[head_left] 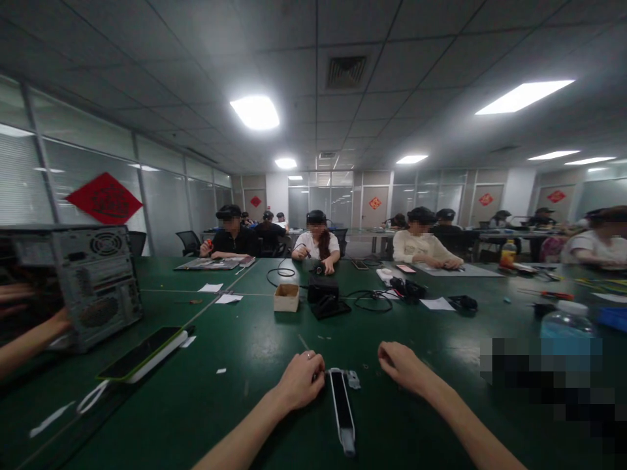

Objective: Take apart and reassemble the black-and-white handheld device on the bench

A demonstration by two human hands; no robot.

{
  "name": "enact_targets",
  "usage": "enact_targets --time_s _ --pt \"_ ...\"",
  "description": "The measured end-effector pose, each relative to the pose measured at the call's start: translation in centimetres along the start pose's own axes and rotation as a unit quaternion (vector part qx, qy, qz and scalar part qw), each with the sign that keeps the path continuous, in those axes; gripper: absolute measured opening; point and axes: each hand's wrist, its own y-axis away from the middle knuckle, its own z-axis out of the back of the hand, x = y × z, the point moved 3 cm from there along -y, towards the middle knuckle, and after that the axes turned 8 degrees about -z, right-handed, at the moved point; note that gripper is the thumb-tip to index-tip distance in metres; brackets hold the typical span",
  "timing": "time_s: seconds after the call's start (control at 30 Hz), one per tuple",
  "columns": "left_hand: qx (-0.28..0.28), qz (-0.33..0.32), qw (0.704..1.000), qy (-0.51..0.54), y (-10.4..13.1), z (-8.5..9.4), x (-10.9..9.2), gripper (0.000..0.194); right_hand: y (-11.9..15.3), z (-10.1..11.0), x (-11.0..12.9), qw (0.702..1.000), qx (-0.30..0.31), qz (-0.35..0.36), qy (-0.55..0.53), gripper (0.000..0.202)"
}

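Note:
A long, narrow device with a white frame and a black face lies on the green table in front of me, its grey end towards me. Beside its far end rests a small silvery metal piece. My left hand, a ring on one finger, is closed just left of the device's far end. Its fingertips are partly hidden, and I cannot make out what they hold. To the right, apart from the device, my right hand rests with its fingers curled in; nothing shows in it.
A small open box and a black device with cables stand ahead. On my left are a green-edged phone and a computer case with a co-worker's arm at it. A bottle stands right; people sit opposite.

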Motion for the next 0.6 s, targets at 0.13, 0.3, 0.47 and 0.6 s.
enact_targets --time_s 0.13,0.3,0.47,0.6 --pt "-0.006 0.007 1.000 0.005 0.1 0.0 0.0 0.011 0.8 -0.1 3.0 0.997 -0.004 0.038 -0.061 0.018" --pt "-0.001 0.012 1.000 0.006 0.1 0.1 -0.2 0.011 1.8 -0.2 6.1 0.996 0.015 0.055 -0.068 0.018" --pt "-0.004 0.008 1.000 0.016 0.1 0.1 -0.1 0.012 1.4 0.1 5.1 0.999 0.003 0.038 -0.027 0.021" --pt "-0.003 0.004 1.000 0.008 0.0 -0.1 0.0 0.012 0.5 0.2 1.7 0.999 -0.021 0.003 0.034 0.023"
